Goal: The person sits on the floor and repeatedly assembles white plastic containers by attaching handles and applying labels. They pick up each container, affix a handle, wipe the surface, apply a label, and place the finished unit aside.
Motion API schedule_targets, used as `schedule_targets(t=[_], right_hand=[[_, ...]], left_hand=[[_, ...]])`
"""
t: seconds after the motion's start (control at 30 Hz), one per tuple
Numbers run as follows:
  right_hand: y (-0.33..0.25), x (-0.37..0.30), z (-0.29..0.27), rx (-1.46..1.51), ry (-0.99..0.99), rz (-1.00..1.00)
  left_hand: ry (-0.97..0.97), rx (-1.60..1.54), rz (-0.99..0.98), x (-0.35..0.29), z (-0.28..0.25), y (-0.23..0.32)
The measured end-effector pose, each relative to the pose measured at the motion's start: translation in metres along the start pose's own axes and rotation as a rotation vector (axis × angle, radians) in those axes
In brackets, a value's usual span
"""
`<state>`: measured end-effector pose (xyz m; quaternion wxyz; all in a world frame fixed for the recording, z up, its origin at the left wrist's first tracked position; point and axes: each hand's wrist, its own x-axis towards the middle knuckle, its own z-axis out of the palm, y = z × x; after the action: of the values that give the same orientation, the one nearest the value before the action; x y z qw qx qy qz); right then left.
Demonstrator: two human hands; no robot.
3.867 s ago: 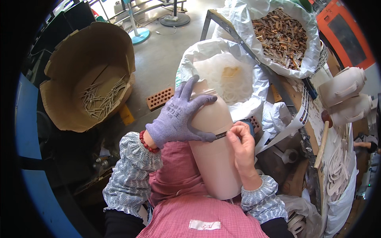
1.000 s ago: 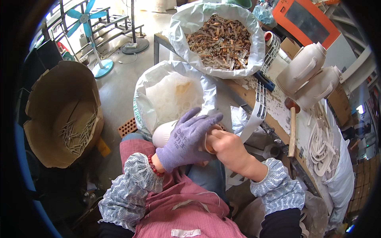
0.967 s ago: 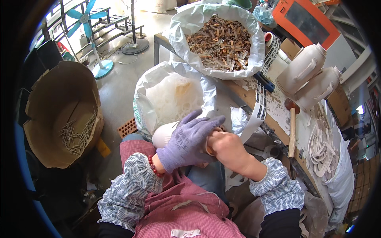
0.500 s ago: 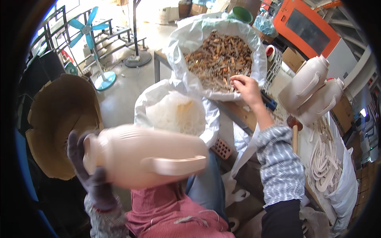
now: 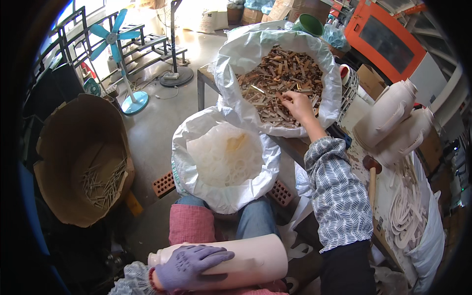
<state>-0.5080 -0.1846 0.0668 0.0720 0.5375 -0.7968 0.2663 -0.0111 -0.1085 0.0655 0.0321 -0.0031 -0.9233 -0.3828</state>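
Note:
Across my lap lies a pale pink plastic thermos casing (image 5: 263, 255), its neck to the left. My left hand (image 5: 189, 265), in a purple knitted glove, is laid over its neck end, fingers curved along it and holding it against my legs. My bare right hand (image 5: 299, 107) reaches into a large white sack (image 5: 231, 81) of small brown and shiny strips (image 5: 285, 66). Its thumb and fingertips are pinched together at the top of the pile; anything between them is too small to make out.
A smaller white sack (image 5: 184, 157) of translucent rings stands before my knees. Left are a torn cardboard bin (image 5: 54, 147) holding thin sticks and a blue fan (image 5: 112, 37). On the right-hand bench are two more casings (image 5: 386, 115), a mallet (image 5: 372, 167) and pale loops (image 5: 405, 216).
The casing has come down from mid-air onto my lap and turned, my left hand shifting from its neck opening to its side. My right hand has moved deeper over the strips.

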Motion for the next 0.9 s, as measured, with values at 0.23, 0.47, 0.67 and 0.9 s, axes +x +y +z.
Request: schedule_targets(t=[0.23, 0.47, 0.67, 0.9], right_hand=[[0.024, -0.004, -0.006, -0.237, 0.468, -0.369], [0.032, -0.007, 0.005, 0.261, 0.155, 0.042], [-0.028, -0.046, 0.004, 0.894, 0.202, 0.153], [-0.087, -0.079, -0.004, 0.855, 0.136, 0.210]], left_hand=[[-0.048, -0.684, -0.481, 0.020, -0.003, -0.033], [-0.142, -0.595, -0.508, 0.036, 0.025, -0.052], [0.089, -0.178, -0.416, 0.048, 0.016, -0.042], [0.592, 0.111, -0.164, 0.061, 0.024, -0.056]])
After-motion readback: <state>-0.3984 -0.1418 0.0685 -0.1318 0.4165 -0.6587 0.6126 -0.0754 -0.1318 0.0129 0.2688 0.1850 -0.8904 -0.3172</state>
